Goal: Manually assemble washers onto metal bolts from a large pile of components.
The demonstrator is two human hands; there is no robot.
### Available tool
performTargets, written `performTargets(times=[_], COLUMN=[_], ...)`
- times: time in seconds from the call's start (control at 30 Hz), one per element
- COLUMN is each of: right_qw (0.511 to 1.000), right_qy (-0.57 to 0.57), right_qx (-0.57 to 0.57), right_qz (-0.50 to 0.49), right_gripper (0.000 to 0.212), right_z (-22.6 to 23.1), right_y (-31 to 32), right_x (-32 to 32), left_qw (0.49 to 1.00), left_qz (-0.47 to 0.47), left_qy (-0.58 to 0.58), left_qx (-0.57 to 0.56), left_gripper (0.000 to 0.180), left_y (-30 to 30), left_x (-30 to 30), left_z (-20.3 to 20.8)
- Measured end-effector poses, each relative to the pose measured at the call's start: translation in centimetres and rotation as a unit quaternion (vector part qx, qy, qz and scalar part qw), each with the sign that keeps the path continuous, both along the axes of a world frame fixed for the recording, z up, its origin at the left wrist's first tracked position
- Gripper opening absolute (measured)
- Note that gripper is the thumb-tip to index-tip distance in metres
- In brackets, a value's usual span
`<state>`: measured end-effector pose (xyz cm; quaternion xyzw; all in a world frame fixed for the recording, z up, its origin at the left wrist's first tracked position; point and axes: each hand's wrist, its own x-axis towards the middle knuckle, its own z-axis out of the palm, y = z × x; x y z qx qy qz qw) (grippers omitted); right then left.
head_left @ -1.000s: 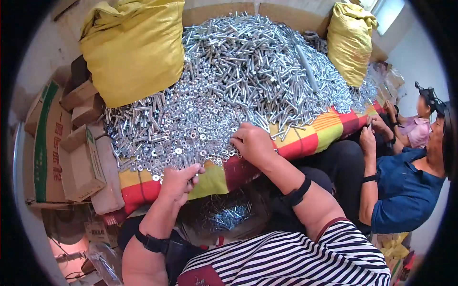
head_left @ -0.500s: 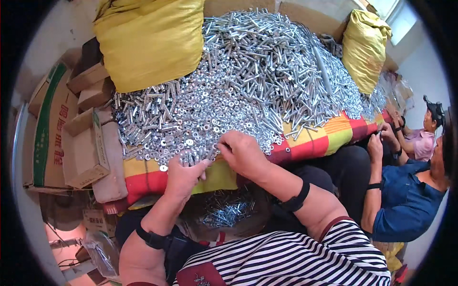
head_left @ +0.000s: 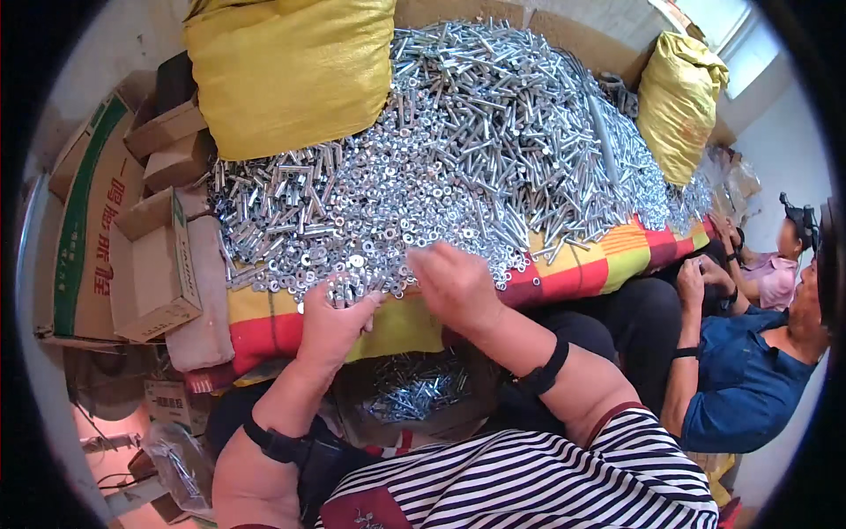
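Head view: my left hand (head_left: 333, 322) grips a bunch of bolts (head_left: 345, 287), fingers closed round them; right hand (head_left: 454, 284), at its 3 o'clock, fingers curled on the pile (head_left: 441, 167), grasp unclear. Risk: bundle slips, bolts scatter off the cloth edge (head_left: 397, 322).

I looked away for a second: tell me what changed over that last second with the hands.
The left hand came up to the pile's near edge and now holds a small bunch of bolts. The right hand drew in leftward beside it. The heap of bolts and washers and the yellow sacks lie as before.
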<state>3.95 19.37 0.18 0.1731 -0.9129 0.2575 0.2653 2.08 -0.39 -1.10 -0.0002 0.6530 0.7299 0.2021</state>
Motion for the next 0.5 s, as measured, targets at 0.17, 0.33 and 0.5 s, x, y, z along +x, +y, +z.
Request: performTargets(times=[0.17,0.33,0.5], right_qw=[0.990,0.987,0.950], right_qy=[-0.062,-0.133,-0.238], right_qx=[0.094,0.021,-0.200], right_qz=[-0.080,-0.093,-0.018], right_gripper=[0.010,0.015,0.016], right_z=[-0.1,-0.1,0.8], right_y=[1.0,1.2,0.9], right_x=[-2.0,-2.0,-1.4], left_qw=[0.999,0.996,0.999], left_qz=[-0.014,-0.055,0.004], left_qy=[0.045,0.032,0.022], left_qx=[-0.024,-0.064,-0.038], left_gripper=[0.024,0.023,0.016], left_y=[0.8,1.4,0.1], left_x=[-0.4,-0.6,-0.7], left_z=[0.1,0.4,0.4])
